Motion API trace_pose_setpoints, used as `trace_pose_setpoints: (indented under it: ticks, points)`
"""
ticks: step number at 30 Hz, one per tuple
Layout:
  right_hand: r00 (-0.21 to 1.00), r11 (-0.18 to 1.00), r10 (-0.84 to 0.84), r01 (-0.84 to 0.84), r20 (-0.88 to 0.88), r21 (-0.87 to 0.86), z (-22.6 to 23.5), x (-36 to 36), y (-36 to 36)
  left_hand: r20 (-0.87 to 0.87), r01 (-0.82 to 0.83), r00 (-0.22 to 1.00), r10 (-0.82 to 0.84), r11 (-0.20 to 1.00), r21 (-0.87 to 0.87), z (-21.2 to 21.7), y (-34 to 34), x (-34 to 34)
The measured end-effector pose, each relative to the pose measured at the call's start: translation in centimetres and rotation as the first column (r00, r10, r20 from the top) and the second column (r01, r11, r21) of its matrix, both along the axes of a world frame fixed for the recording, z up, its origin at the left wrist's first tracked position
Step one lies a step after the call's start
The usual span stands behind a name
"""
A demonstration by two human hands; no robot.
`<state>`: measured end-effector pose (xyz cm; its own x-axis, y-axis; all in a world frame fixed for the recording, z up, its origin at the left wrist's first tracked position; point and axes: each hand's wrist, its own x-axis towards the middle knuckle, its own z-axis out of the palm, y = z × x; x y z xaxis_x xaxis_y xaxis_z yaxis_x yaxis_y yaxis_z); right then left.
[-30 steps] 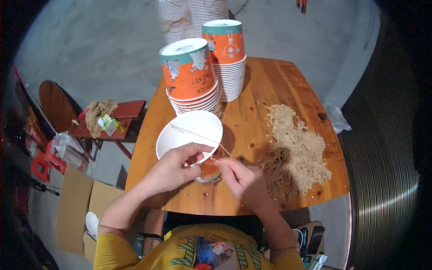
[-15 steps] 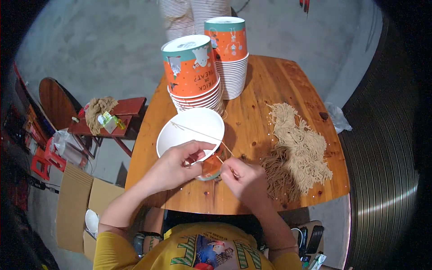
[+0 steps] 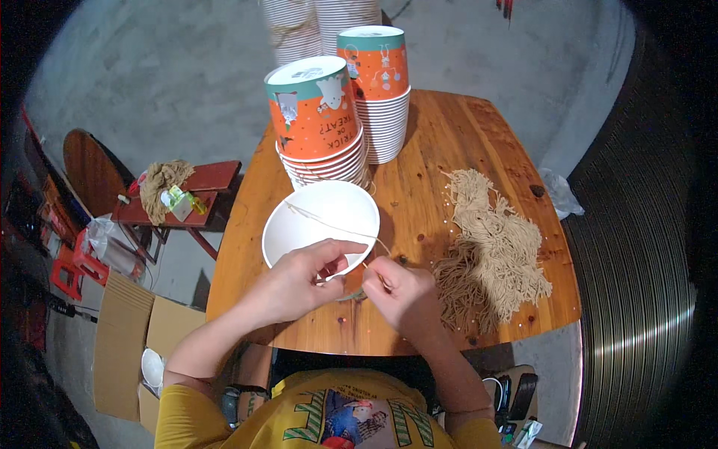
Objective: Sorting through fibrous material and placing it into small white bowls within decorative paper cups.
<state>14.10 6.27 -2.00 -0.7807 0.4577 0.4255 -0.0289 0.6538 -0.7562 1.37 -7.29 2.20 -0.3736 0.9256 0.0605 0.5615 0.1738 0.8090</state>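
A paper cup [image 3: 318, 221], white inside and orange outside, lies tilted at the near part of the wooden table [image 3: 434, 150]. My left hand [image 3: 299, 277] grips its near rim. A thin beige string [image 3: 333, 227] runs across the cup's mouth to my right hand [image 3: 400, 292], which pinches the string's end close to the cup's rim. Both hands nearly touch each other.
Two stacks of orange paper cups, one nearer [image 3: 318, 120] and one farther [image 3: 378, 82], stand at the table's far side. A heap of beige strings [image 3: 490, 247] lies to the right. A red stool [image 3: 191, 194] with string and cardboard boxes [image 3: 138, 344] are on the left floor.
My hands have shifted only slightly; the cup and the string across it stay in much the same place.
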Motion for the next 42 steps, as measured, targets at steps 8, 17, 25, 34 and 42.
trace_pose_setpoints:
  ticks: [8, 17, 25, 34, 42]
  points:
    - [0.998, 1.000, 0.006, -0.007, 0.055, 0.025, -1.2, 0.3, 0.6, 0.046, 0.107, 0.993, -0.104, 0.992, -0.060, -1.1, 1.6, -0.5]
    - [0.993, 0.999, -0.046, 0.044, 0.109, 0.022, -1.0, 0.8, 0.7, -0.102, 0.109, 0.986, -0.131, 0.974, -0.198, -0.4, 3.1, -0.9]
    - [0.990, 0.987, 0.139, -0.139, -0.005, 0.082, 1.0, 2.0, 3.7, 0.301, 0.031, 0.952, -0.055, 0.996, 0.086, -1.7, 3.2, -2.2]
    - [0.976, 0.971, 0.191, -0.173, 0.104, -0.164, 3.0, 0.9, 3.3, 0.637, 0.127, 0.759, -0.137, 0.990, 0.061, -1.7, 4.9, -1.4]
    - [0.914, 0.897, 0.405, -0.403, -0.026, -0.183, 2.9, -1.2, 5.7, 0.635, 0.149, 0.764, -0.114, 0.989, -0.002, -1.7, 5.1, -1.1]
